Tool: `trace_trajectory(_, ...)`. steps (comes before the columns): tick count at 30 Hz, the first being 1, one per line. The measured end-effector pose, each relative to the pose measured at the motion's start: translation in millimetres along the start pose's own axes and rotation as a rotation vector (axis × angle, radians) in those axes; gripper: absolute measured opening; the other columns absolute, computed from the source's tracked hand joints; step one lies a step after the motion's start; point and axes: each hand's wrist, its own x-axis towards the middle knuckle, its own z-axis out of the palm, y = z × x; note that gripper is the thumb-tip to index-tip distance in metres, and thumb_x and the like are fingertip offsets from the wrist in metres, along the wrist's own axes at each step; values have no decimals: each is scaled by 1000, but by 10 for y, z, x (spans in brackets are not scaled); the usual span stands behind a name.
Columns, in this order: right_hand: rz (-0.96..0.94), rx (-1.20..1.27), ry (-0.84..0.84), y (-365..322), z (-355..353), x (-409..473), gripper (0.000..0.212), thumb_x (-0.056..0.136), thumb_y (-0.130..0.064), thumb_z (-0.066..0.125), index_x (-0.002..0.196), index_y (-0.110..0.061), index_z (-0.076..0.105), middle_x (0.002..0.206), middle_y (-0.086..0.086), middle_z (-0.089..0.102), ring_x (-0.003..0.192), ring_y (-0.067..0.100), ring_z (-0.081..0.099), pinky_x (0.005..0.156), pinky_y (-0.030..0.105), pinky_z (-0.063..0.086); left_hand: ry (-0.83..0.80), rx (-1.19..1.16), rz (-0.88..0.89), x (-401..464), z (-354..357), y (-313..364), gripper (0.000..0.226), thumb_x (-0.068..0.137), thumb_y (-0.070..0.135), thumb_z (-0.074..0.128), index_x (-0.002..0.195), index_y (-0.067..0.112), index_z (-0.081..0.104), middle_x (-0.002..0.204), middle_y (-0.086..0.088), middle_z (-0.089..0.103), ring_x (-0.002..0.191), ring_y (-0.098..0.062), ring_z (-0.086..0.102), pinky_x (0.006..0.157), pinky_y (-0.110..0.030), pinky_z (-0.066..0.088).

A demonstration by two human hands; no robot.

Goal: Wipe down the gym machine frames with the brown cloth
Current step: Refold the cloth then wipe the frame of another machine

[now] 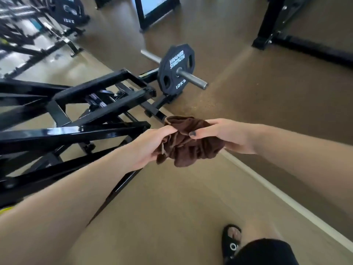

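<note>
The cloth (188, 142) hangs bunched between the left hand (150, 148) and the right hand (227, 133), above the floor (172, 207). The machine frame (86, 119) lies to the left of both hands. Beyond it, a weight plate (176, 68) sits on a bar (193, 78). A sandalled foot (231, 240) stands on the floor, nearer than the hands.

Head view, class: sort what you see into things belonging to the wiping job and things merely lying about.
Belonging to the job:
brown cloth
left hand
right hand
black machine frame

Just about:
10 kg weight plate
steel bar
sandal
</note>
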Motion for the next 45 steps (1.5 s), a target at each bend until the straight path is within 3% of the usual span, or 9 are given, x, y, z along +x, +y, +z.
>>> trace_trajectory(4,-35,-7,3,-702,-277,-734,39,98,-37,64,134,-24,64,124,-2,74,117,21,69,114,46,41,-42,-30,-45,-379,184,872,25,103,39,55,122,27,66,117,1,75,109,-25,72,90,-47,59)
trace_trajectory(10,31,161,-79,-1522,-712,-1611,43,94,-15,69,136,-18,59,128,4,72,119,24,69,105,43,49,5,68,-117,-810,387,2078,29,104,40,51,122,25,69,110,2,78,101,-19,75,104,-45,51)
trace_trajectory(18,19,171,193,-2436,-1298,-2224,47,81,2,74,125,-8,60,112,21,74,100,37,74,94,53,59,140,265,-50,-1022,481,3252,25,101,37,55,101,17,70,104,-3,68,101,-25,69,96,-35,48)
trace_trajectory(21,25,123,240,-2780,-1497,-2251,49,78,0,77,122,-13,60,112,17,74,99,33,75,92,49,60,169,141,-35,-1032,482,3553,17,101,33,57,105,21,69,119,-8,72,116,-31,67,108,-46,49)
trace_trajectory(25,62,-223,347,-3116,-1604,-2147,43,80,-6,76,117,-24,62,114,6,69,106,26,66,92,40,54,116,54,50,-1014,391,3953,31,86,45,64,105,23,75,110,0,77,109,-20,71,107,-47,48)
trace_trajectory(28,40,-303,285,-3299,-1584,-2007,56,82,-2,72,128,-30,58,125,-3,64,117,17,59,89,28,47,30,175,102,-892,315,4289,39,83,51,58,96,19,76,103,0,78,102,-22,73,102,-43,50)
trace_trajectory(32,-71,-117,226,-3492,-1596,-1793,74,78,1,74,138,-38,52,139,-9,56,131,8,50,105,32,39,-57,462,198,-646,195,4833,51,83,58,52,95,11,65,86,0,62,82,-19,61,87,-44,51)
trace_trajectory(38,-176,10,334,-3834,-1860,-1359,72,79,-4,80,134,-41,53,122,-2,66,113,8,63,95,30,52,-183,678,249,-287,84,5770,46,89,56,53,86,11,59,71,3,61,63,-14,59,68,-35,46)
trace_trajectory(45,-316,-196,441,-4138,-2781,-964,56,78,-13,79,121,-42,59,109,-26,66,101,-14,57,74,5,42,-216,757,274,284,305,6712,30,92,51,58,83,23,68,75,8,70,70,-13,69,73,-34,54)
